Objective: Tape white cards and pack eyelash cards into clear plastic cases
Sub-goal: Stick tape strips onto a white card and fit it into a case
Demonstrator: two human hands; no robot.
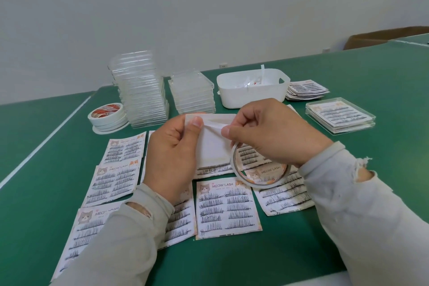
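My left hand (173,153) holds a white card (214,146) up over the table, thumb pressed on its top left corner. My right hand (271,132) pinches a strip of white tape (216,126) lying across the card's upper part. A thin tape roll (260,169) hangs from the lower fingers of that hand. Several "MEOW LASH" eyelash cards (226,206) lie face up on the green table below both hands. Two stacks of empty clear plastic cases (141,90) stand at the back.
Spare tape rolls (108,116) are stacked at the left of the cases. A white bin (253,90) holding paper scraps stands behind my right hand. Right of it lie a pile of lash cards (306,90) and packed cases (340,115). A cardboard box (383,38) sits far right.
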